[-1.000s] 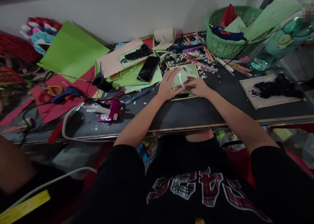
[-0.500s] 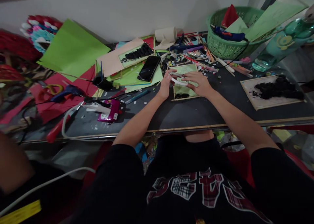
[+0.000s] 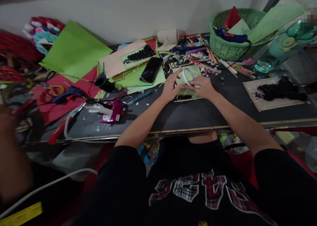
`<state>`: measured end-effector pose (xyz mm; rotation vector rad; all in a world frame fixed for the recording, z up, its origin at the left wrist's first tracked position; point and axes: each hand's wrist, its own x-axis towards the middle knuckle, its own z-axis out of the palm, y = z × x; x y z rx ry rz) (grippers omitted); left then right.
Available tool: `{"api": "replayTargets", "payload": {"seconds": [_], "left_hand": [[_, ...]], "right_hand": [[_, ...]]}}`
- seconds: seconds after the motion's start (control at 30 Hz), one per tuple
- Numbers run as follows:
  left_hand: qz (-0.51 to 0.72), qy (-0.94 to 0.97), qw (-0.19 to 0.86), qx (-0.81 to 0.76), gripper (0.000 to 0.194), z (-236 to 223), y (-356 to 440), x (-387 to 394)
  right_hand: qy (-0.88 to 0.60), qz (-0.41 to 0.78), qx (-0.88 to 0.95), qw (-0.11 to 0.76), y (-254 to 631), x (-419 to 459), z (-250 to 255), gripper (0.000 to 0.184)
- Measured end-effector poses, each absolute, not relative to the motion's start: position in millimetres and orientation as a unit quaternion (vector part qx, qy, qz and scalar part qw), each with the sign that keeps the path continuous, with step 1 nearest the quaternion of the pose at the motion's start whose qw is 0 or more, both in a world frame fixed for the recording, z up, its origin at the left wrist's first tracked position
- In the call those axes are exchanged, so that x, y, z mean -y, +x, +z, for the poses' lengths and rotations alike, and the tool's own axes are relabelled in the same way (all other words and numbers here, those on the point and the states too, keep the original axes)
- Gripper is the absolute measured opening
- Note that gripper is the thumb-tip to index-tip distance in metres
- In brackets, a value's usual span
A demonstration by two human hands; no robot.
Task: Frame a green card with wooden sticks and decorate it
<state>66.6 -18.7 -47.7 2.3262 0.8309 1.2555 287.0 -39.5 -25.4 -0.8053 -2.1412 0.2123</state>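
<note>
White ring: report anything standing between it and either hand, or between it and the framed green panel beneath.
Nothing visible intervenes. The right hand holds the white ring; the left hand is close beside it, contact unclear. No other object shows between ring and framed green panel, though the hands hide part.

near strip: bare tabletop [image 3: 188,117] between left forearm [image 3: 143,122] and right forearm [image 3: 239,122], a wide lane!
right flank: open surface again, right up to the clump-covered panel [image 3: 264,102].
left flank: tight, blue pen [image 3: 140,98] near the left forearm, purple packet [image 3: 114,115] beyond.
far side: jammed! phone [image 3: 151,69], craft scraps [image 3: 198,59] and green basket [image 3: 225,49] block the way.
middle: tilted white ring [image 3: 185,79] fills the gap between left hand [image 3: 170,86] and right hand [image 3: 203,86].
</note>
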Motion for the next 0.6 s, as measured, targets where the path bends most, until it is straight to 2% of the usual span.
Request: {"api": "replayTargets", "payload": {"seconds": [0.17, 0.33, 0.6], "left_hand": [[0.411, 0.852, 0.141, -0.290, 0.068, -40, 71, 26], [0.402, 0.847, 0.149, -0.313, 0.065, -38, 72, 26], [0.414, 0.825, 0.186, -0.338, 0.066, -40, 71, 26]], "right_hand": [[-0.357, 0.106, 0.843, 0.387, 288, 45, -24, 0.060], [-0.380, 0.175, 0.829, 0.370, 288, 51, -20, 0.065], [-0.330, 0.231, 0.837, 0.370, 284, 59, -13, 0.052]]}}
